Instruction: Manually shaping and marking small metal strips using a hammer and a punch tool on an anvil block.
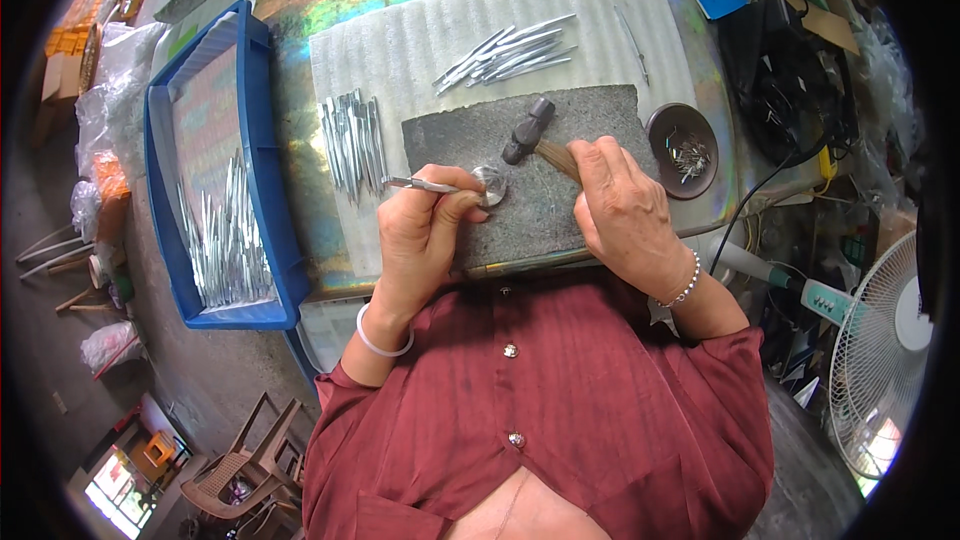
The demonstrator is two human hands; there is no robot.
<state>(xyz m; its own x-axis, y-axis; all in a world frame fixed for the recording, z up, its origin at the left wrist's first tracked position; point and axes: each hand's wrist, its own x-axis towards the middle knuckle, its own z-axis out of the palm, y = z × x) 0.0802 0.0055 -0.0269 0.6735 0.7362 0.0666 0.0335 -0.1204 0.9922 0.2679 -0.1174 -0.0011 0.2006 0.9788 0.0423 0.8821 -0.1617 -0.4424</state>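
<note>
Head view, looking down on a desk (300,0) with a shiny, rainbow-tinted top. A thin metal piece (420,184) is pinched in the left hand (425,230), fingers closed tight around it, its tip laid against a small round metal block (491,183). The block sits on a grey stone slab (560,200) at centre frame. A small hammer (527,130) is gripped by its wooden handle in the right hand (625,215), fist closed; the dark head is seen at 12 o'clock of the block, just above it, contact cannot be told.

A white ribbed foam sheet (420,40) is spread under the slab. On it, a loose pile of metal pieces (505,52) lies at 12 o'clock of the slab, and a neater row of metal pieces (352,140) at 9 o'clock. A blue tray (262,140) holding more slim metal pieces (228,240) is placed at 9 o'clock of the foam. A brown round dish (664,135) with small metal bits is set at 3 o'clock of the slab, near the right hand. A white fan (880,360) is seen at 4 o'clock, off the desk. A white bangle is worn on the left wrist, a beaded bracelet on the right.
</note>
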